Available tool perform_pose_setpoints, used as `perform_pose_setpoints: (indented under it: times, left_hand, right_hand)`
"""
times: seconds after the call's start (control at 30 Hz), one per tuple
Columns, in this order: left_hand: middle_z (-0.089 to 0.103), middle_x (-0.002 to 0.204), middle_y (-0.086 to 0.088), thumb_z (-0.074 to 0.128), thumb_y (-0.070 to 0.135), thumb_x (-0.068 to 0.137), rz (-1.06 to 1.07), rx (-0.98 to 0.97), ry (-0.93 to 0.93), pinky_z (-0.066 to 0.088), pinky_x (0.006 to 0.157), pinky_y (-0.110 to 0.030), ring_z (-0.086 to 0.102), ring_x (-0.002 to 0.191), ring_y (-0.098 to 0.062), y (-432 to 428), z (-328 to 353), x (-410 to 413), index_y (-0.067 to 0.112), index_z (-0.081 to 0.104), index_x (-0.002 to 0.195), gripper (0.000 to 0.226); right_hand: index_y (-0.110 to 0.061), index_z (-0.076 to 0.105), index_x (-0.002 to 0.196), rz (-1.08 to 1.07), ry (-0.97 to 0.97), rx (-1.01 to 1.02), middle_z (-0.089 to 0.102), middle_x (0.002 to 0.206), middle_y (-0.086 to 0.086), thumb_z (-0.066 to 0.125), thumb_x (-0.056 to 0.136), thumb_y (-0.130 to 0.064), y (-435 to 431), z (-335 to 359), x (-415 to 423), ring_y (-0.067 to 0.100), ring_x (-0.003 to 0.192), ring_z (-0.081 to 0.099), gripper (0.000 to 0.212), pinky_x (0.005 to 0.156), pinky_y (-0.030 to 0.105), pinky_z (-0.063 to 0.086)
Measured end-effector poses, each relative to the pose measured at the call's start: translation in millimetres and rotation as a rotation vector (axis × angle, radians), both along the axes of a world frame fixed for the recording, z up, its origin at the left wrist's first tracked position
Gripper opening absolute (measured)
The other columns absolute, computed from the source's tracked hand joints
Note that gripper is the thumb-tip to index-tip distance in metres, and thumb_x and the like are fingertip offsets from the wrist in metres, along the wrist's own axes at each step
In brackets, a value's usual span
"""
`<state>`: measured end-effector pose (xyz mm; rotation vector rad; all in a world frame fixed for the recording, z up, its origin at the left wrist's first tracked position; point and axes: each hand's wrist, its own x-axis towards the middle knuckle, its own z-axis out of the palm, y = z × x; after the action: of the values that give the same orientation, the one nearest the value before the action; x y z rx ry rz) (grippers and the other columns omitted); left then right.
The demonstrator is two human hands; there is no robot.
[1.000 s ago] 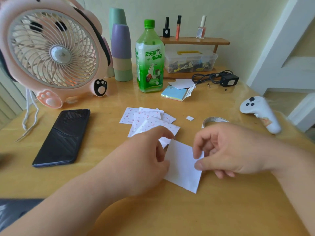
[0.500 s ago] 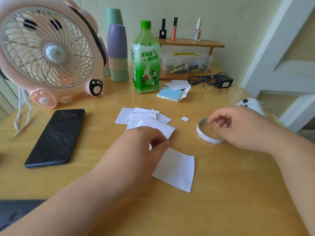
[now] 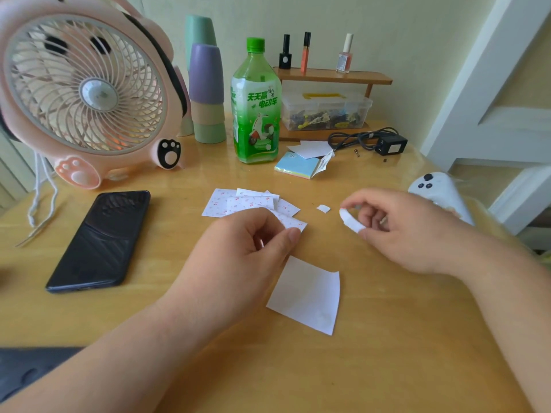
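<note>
My right hand (image 3: 417, 231) grips a white tape roll (image 3: 349, 219) and holds it just above the table, right of centre. My left hand (image 3: 253, 248) hovers at the centre with fingers curled toward the thumb. Its thumb side lies against the top corner of a plain white paper square (image 3: 310, 296). Whether anything is pinched between those fingers is hidden. Behind the left hand lies a spread of several small papers with a red print (image 3: 238, 202). A tiny white scrap (image 3: 323, 208) sits between that spread and the tape roll.
A black phone (image 3: 101, 239) lies at the left, in front of a pink fan (image 3: 86, 93). A green bottle (image 3: 256, 105), stacked cups (image 3: 207, 93), a sticky-note pad (image 3: 298, 167), a black adapter with cable (image 3: 390, 143), a shelf with a clear box (image 3: 326, 113) and a white controller (image 3: 441, 195) ring the work area.
My right hand left the white paper square, reached right to the tape roll and has picked it up. My left hand stayed by the paper's corner.
</note>
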<state>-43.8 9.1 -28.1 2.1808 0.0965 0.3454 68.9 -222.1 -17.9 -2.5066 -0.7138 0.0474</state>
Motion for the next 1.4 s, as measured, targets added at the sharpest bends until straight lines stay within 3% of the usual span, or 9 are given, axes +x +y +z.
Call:
perform_pose_setpoints:
  times: [0.07,0.17,0.27,0.53,0.6,0.77,1.0,1.2,1.4]
  left_hand:
    - [0.065,0.082,0.023,0.069,0.041,0.089,-0.044,-0.075,-0.047,0.043,0.060,-0.011,0.054,0.058,0.002,-1,1,0,0.040,0.069,0.090,0.002]
    - [0.069,0.099,0.019,0.073,0.041,0.084,-0.134,-0.276,-0.108,0.054,0.073,-0.027,0.063,0.076,-0.006,-2,-1,0,0.041,0.067,0.119,0.036]
    - [0.072,0.098,0.012,0.074,0.040,0.076,-0.191,-0.440,-0.159,0.055,0.072,-0.030,0.064,0.079,-0.009,-5,2,-3,0.035,0.072,0.116,0.040]
    - [0.070,0.092,0.007,0.078,0.028,0.078,-0.209,-0.475,-0.274,0.050,0.070,-0.035,0.061,0.079,-0.015,-5,2,-1,0.030,0.078,0.085,0.008]
    - [0.069,0.091,0.001,0.080,0.023,0.077,-0.215,-0.531,-0.290,0.052,0.070,-0.040,0.060,0.079,-0.021,-6,2,-2,0.024,0.077,0.080,0.005]
    - [0.068,0.076,-0.009,0.080,0.022,0.073,-0.215,-0.662,-0.263,0.045,0.057,-0.019,0.053,0.064,-0.013,-9,8,-7,0.018,0.077,0.076,0.006]
    - [0.066,0.081,0.000,0.075,0.001,0.077,-0.304,-1.093,-0.106,0.047,0.059,-0.020,0.061,0.053,-0.016,-12,12,-3,0.011,0.065,0.128,0.053]
    - [0.069,0.090,-0.007,0.070,0.013,0.079,-0.282,-1.164,-0.007,0.038,0.071,-0.033,0.059,0.067,-0.020,-14,13,-3,0.007,0.078,0.100,0.023]
    - [0.063,0.072,-0.007,0.066,0.012,0.083,-0.289,-1.222,-0.029,0.049,0.051,-0.027,0.056,0.049,-0.022,-16,16,-5,0.003,0.074,0.089,0.014]
  right_hand:
    - [-0.047,0.057,0.111,0.023,-0.047,0.234,0.060,0.086,-0.009,0.072,0.089,-0.003,7,8,-11,0.014,0.072,0.060,0.051,0.071,0.038,0.055]
    - [-0.035,0.055,0.121,0.160,-0.012,0.551,0.061,0.081,0.001,0.075,0.081,-0.004,26,18,-41,0.027,0.069,0.067,0.054,0.069,0.054,0.058]
    - [-0.027,0.054,0.127,0.275,0.063,0.723,0.058,0.081,0.004,0.071,0.081,-0.003,44,12,-65,0.023,0.066,0.069,0.055,0.068,0.059,0.059]
    - [-0.030,0.053,0.131,0.289,0.084,0.758,0.058,0.084,0.003,0.070,0.084,-0.002,50,7,-71,0.028,0.071,0.071,0.057,0.070,0.060,0.059]
    - [-0.026,0.057,0.127,0.250,0.111,0.775,0.059,0.081,0.006,0.071,0.083,-0.004,53,6,-72,0.028,0.068,0.071,0.051,0.069,0.053,0.062]
    - [-0.014,0.071,0.098,0.130,0.215,0.827,0.066,0.074,0.014,0.070,0.083,-0.013,57,9,-76,0.028,0.054,0.069,0.015,0.053,0.030,0.054]
    - [-0.002,0.072,0.086,0.087,0.311,0.951,0.062,0.054,0.015,0.070,0.089,-0.016,65,12,-82,0.027,0.042,0.060,0.015,0.046,0.029,0.050]
    - [-0.007,0.075,0.084,0.037,0.337,0.935,0.060,0.054,0.017,0.074,0.087,-0.025,68,11,-84,0.025,0.043,0.058,0.019,0.045,0.030,0.049]
    - [-0.006,0.075,0.083,0.035,0.307,0.926,0.061,0.054,0.013,0.070,0.094,-0.016,72,7,-84,0.024,0.043,0.059,0.016,0.045,0.032,0.049]
